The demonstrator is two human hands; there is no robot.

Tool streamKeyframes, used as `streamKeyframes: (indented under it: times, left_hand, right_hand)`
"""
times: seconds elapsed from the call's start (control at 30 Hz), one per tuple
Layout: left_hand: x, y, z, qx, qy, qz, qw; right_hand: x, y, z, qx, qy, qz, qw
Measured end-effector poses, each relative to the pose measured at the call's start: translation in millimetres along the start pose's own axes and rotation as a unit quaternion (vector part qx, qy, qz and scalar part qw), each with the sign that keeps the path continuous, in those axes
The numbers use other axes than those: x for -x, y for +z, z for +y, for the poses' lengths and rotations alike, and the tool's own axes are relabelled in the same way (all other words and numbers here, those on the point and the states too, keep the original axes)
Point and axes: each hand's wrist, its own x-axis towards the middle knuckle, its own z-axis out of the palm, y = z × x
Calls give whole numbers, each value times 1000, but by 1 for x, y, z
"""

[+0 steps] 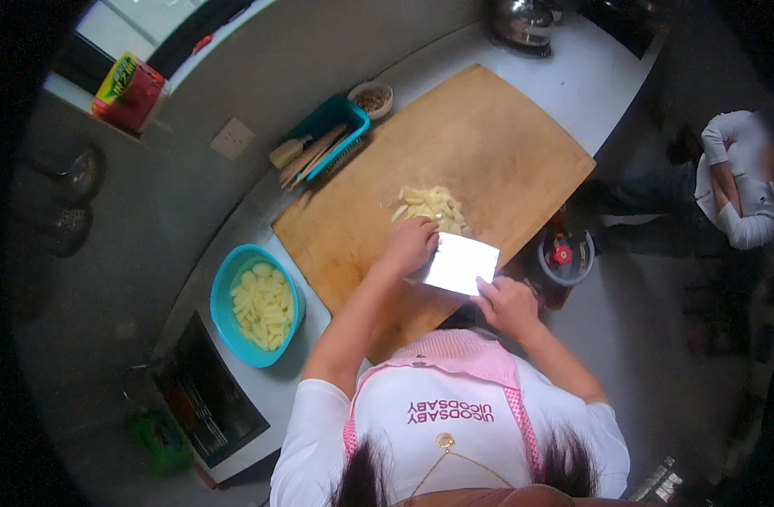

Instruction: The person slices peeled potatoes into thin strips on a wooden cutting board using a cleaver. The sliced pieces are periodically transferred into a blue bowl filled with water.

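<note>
My right hand [510,305] grips a broad cleaver [461,263] whose blade glares white in the light. Curled beside the blade's far left corner is my left hand [413,246], at the near edge of a pile of cut pale potato pieces [432,206]. What lies under its fingers is hidden by the hand and the blade. The pile rests on a large wooden cutting board [513,133]. Left of the board stands a turquoise basin [220,329] holding peeled potatoes, some cut into strips [263,307], apparently in water.
Behind the board are a turquoise basket [361,120] with chopsticks and a small bowl [387,113] of brown bits. A metal kettle [524,25] stands at the back right. Below the board's right edge is a bucket-like container [567,279]. A person [735,177] sits at the right, arms folded.
</note>
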Motion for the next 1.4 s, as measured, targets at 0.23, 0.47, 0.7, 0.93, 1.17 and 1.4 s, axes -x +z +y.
streamKeyframes:
  times: [0.23,0.47,0.7,0.93,1.17,1.4]
  left_hand:
    - [37,-24,-26,113,-204,270,934]
    - [108,21,-11,-63,-16,119,991]
    - [119,41,-17,-17,-141,122,982]
    - [118,16,-11,588,-371,159,701]
    - [114,-3,-10,770,-286,129,556]
    - [112,-28,14,805,-266,137,512]
  right_hand:
    - [10,8,-13,-166,159,27,973]
    - [3,15,-35,-311,263,69,911]
    - [4,26,-47,-387,277,53,878]
    - [11,28,-55,-395,290,32,871]
    - [20,47,-53,-433,315,61,842]
    - [20,41,-50,-490,352,34,797]
